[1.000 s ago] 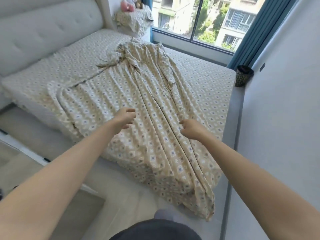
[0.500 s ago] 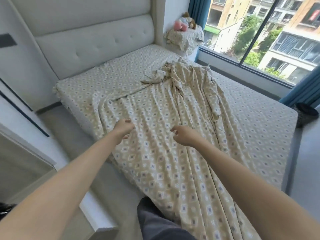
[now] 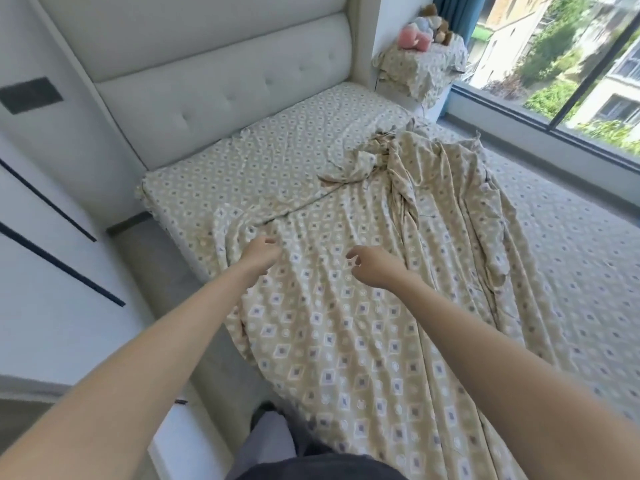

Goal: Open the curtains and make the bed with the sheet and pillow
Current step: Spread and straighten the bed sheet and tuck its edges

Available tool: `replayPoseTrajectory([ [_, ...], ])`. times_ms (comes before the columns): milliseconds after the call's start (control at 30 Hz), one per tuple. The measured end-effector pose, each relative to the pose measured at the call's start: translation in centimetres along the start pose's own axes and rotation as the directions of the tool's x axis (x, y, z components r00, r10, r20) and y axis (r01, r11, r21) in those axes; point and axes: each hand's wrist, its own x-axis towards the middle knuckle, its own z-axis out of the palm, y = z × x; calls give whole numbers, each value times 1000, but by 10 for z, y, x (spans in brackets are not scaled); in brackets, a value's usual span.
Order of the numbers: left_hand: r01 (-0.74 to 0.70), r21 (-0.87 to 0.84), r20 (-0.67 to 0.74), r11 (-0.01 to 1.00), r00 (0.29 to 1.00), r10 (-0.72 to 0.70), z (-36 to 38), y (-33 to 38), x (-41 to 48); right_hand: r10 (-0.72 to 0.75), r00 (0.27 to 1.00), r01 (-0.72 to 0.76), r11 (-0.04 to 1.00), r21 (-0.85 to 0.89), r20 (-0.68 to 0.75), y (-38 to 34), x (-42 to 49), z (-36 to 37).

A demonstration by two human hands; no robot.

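Observation:
A beige sheet [image 3: 363,306] with a diamond print lies rumpled lengthwise on the bed [image 3: 263,157], bunched into a knot near the middle and hanging over the near edge. The mattress has a fitted cover in the same print. My left hand [image 3: 261,252] rests on the sheet near its left edge with fingers curled into the cloth, and folds run toward it. Just above the sheet's middle is my right hand [image 3: 372,266], fingers apart and holding nothing. A teal curtain [image 3: 453,8] stands drawn back beside the window. No pillow shows.
A padded white headboard [image 3: 214,84] backs the bed. At the far corner a stand [image 3: 422,67] draped in patterned cloth carries soft toys. White cabinet fronts [image 3: 52,237] line the left, with a narrow floor strip between them and the bed. A large window [image 3: 571,64] fills the right.
The view has swung left toward the headboard. My left hand went from open and reaching to curled on the sheet's left part. My right hand opened its fingers slightly.

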Motion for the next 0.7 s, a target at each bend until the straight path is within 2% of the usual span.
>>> replayPoseTrajectory([
  [100, 8, -29, 11, 1000, 1000, -8, -2, 21, 35, 28, 999, -27, 999, 30, -15, -1, 26, -9],
  [333, -28, -33, 153, 999, 988, 33, -13, 71, 142, 161, 982, -147, 981, 130, -97, -17, 99, -32],
  [533, -71, -95, 312, 993, 945, 97, -63, 121, 220, 287, 946, -237, 929, 285, -148, -59, 149, -52],
  [700, -101, -128, 336, 987, 932, 139, -101, 145, 269, 374, 904, -269, 875, 403, -208, -95, 172, -69],
])
